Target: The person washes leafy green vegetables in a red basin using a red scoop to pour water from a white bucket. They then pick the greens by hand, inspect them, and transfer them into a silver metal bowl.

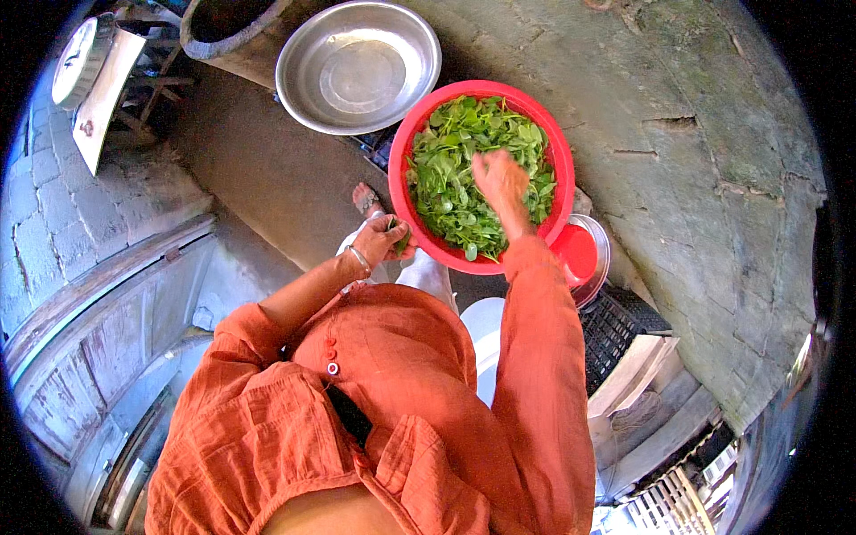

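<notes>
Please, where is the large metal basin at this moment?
In the head view, the metal basin sits at the top, left of centre, beside the red tub of leaves.

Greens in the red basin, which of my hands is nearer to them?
Right. Your right hand is over the greens, within the rim of the red basin; your left hand is outside it, at the lower left.

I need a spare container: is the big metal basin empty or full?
The metal basin looks empty: only its bare, shiny inside shows, with no leaves in it.
</notes>
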### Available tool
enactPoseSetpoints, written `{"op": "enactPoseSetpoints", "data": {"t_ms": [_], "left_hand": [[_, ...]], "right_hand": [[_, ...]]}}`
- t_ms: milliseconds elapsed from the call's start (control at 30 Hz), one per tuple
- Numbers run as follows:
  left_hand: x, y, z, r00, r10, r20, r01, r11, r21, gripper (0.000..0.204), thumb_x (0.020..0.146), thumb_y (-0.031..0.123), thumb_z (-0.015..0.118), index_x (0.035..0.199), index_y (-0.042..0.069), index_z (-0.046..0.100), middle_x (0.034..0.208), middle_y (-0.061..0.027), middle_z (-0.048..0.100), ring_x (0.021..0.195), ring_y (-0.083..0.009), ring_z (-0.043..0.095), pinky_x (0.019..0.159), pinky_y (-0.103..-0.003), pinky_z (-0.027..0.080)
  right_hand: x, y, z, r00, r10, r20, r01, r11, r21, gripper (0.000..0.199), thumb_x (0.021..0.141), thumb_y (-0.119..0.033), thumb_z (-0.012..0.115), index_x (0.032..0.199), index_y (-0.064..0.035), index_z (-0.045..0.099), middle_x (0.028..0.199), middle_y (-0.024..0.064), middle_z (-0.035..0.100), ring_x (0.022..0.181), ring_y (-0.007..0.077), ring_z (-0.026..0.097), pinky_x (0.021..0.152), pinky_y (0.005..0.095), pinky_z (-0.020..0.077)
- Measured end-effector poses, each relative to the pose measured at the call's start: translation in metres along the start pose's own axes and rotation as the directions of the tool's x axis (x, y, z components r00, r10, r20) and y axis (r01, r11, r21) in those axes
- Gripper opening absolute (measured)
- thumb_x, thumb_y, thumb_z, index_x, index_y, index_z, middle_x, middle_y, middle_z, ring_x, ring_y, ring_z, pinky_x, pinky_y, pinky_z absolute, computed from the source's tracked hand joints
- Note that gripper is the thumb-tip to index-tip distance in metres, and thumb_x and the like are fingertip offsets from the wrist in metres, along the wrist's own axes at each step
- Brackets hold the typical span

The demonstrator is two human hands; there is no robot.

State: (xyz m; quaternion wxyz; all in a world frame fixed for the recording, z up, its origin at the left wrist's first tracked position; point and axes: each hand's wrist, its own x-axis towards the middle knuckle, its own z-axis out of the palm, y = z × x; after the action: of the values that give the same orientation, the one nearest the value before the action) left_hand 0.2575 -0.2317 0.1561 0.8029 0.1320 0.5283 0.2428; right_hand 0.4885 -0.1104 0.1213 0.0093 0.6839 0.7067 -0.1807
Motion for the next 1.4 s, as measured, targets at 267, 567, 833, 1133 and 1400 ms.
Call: {"op": "enactPoseSetpoints", "data": {"t_ms": [267,567,833,1133,1400], "left_hand": [[0.0,0.0,-0.008,1.0,-0.025,-0.004,0.024,0.998,-0.06,0.013,0.089,0.017,0.049,0.095,0.006,0.053,0.085,-0.005,0.061,0.074,-0.0163,0.06,0.07,-0.035,0.053],[0.001,0.001,-0.017,1.0,-0.015,-0.001,0.015,0.999,-0.045,0.013,0.09,0.017,0.048,0.093,0.005,0.051,0.085,-0.0076,0.06,0.073,-0.0179,0.061,0.07,-0.035,0.053],[-0.001,0.009,-0.011,0.997,-0.06,-0.048,0.059,0.998,-0.017,0.013,0.09,0.017,0.047,0.094,0.005,0.051,0.085,-0.0075,0.06,0.073,-0.0172,0.061,0.071,-0.034,0.053],[0.002,-0.003,-0.015,0.999,-0.03,-0.024,0.029,0.999,-0.035,0.012,0.09,0.017,0.048,0.093,0.005,0.051,0.085,-0.0072,0.06,0.074,-0.017,0.06,0.07,-0.033,0.053],[-0.001,-0.001,-0.012,0.998,-0.044,-0.038,0.042,0.998,-0.047,0.011,0.09,0.016,0.048,0.092,0.006,0.052,0.083,-0.0071,0.06,0.074,-0.0174,0.06,0.07,-0.034,0.053]], "right_hand": [[0.02,-0.013,0.059,0.962,-0.274,0.018,0.271,0.958,0.093,0.038,0.078,-0.047,0.051,0.11,-0.0273,0.058,0.129,0.0086,0.035,0.114,0.0351,0.035,0.091,0.0548,0.0313],[-0.012,-0.015,0.067,0.988,-0.104,-0.114,0.096,0.993,-0.074,0.052,0.079,-0.058,0.043,0.114,-0.0217,0.056,0.132,0.0201,0.032,0.122,0.0449,0.023,0.097,0.0624,0.0087],[0.0,0.008,0.055,0.962,0.003,-0.274,-0.009,1.0,-0.021,0.025,0.078,-0.033,0.053,0.094,-0.0159,0.063,0.108,0.0061,0.053,0.105,0.0301,0.04,0.088,0.0476,0.029],[0.01,-0.013,0.049,0.976,-0.22,-0.005,0.22,0.975,-0.022,0.034,0.08,-0.038,0.051,0.105,-0.0154,0.058,0.112,0.0119,0.049,0.106,0.0296,0.043,0.089,0.0491,0.03],[-0.009,-0.012,0.064,0.926,-0.377,-0.022,0.377,0.926,-0.026,0.046,0.08,-0.052,0.047,0.109,-0.0181,0.058,0.123,0.0104,0.044,0.113,0.0324,0.036,0.093,0.0494,0.0241]]}}
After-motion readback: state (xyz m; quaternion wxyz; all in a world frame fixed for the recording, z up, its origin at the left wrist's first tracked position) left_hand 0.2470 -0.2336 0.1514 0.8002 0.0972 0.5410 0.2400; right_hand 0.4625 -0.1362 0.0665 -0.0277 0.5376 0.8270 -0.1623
